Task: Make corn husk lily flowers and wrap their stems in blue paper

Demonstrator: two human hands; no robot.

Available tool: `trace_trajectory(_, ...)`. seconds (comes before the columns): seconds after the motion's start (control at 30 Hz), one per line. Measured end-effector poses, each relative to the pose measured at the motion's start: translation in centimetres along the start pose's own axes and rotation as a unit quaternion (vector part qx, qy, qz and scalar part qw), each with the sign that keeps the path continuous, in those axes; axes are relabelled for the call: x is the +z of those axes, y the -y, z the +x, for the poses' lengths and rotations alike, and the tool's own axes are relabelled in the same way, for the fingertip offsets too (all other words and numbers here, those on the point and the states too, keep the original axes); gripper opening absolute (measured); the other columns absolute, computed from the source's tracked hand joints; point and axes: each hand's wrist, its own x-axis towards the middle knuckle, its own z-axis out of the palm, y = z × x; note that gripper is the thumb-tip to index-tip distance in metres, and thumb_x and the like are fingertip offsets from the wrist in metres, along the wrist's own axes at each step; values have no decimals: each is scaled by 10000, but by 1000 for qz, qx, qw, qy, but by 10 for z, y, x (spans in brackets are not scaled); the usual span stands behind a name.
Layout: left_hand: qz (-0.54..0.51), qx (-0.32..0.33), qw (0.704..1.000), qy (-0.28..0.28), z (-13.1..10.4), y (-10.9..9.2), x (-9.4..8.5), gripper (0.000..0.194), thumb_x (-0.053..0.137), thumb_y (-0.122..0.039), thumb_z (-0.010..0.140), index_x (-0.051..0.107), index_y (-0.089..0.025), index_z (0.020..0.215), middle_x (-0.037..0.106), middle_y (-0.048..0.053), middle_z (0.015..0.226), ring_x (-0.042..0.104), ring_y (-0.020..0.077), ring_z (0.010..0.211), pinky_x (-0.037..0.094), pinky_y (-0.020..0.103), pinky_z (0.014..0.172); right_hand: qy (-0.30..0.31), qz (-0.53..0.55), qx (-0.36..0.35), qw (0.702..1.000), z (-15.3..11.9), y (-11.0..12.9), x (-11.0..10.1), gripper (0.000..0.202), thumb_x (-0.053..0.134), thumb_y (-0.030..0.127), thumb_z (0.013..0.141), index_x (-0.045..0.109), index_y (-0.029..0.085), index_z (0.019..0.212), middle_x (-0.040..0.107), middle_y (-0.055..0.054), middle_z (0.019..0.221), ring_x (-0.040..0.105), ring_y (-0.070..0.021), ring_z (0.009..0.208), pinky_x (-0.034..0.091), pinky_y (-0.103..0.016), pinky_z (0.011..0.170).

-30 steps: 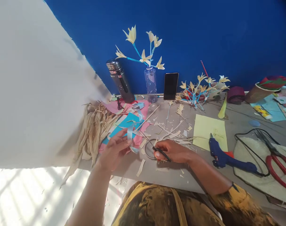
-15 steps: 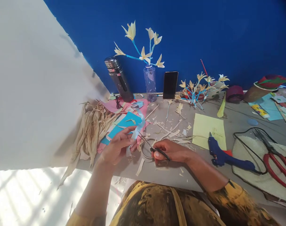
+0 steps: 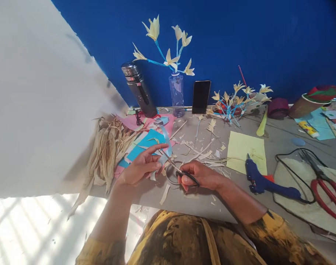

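My left hand (image 3: 142, 165) pinches a pale blue ribbon-like strip (image 3: 163, 159) between thumb and fingers, with its index finger stretched out along the top. One end of the strip hangs below the hand; the rest curves up toward the papers. In my right hand (image 3: 197, 176) are small scissors with black handles (image 3: 188, 177), fingers closed round the loops. Their blades reach the strip just beside my left fingertips. Under the scissors lies a round ring (image 3: 172, 173), partly covered. A blue paper sheet (image 3: 143, 149) lies just beyond my left hand.
Dried husks (image 3: 101, 151) are heaped at left. Behind stand a flask (image 3: 140, 92), a bottle vase (image 3: 177, 95) with husk flowers, a phone (image 3: 201, 97) and more flowers (image 3: 231, 105). A glue gun (image 3: 263, 180), yellow paper (image 3: 240, 147) and red-handled scissors (image 3: 326, 191) lie right.
My left index finger has stretched out over the strip, and the strip has swung lower behind it. The scissor blades now point higher, nearer that finger. The view has shifted slightly.
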Motion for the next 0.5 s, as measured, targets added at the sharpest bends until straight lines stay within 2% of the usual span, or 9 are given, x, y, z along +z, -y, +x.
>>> trace_trajectory(0.1,6,6,1000,4,3,0,0,685,752,-228,801,507,-183,1439,615,-6,643,566,116,539,385,219,521,7,4,2,1000,0,2,1,631,708,762,684,636,140,766,629,-5,656,547,-114,596,385,-238,586)
trace_trajectory(0.27,9,27,999,28,3,-4,3,841,722,-199,820,320,-258,1557,588,-28,638,556,114,535,389,205,505,9,19,7,1000,0,5,3,643,716,775,650,627,147,759,625,-3,660,537,-114,593,379,-243,584)
trace_trajectory(0.33,7,26,999,40,3,-5,2,866,728,-207,813,302,-265,1565,585,-31,635,543,105,519,380,195,493,6,18,2,1000,0,5,3,651,708,785,652,621,148,752,624,-2,655,536,-113,589,380,-244,588)
trace_trajectory(0.4,5,23,999,46,4,-6,1,837,739,-214,803,353,-256,1544,591,-25,641,552,106,520,375,191,485,4,15,-3,1000,0,4,3,651,699,790,662,616,149,746,622,-1,649,531,-111,585,375,-243,587)
trace_trajectory(0.5,4,19,999,47,7,-4,-1,669,754,-224,790,536,-191,1422,619,7,667,569,114,525,374,198,474,6,14,-7,1000,0,3,2,644,697,783,679,616,147,740,621,-4,645,521,-108,581,363,-241,581)
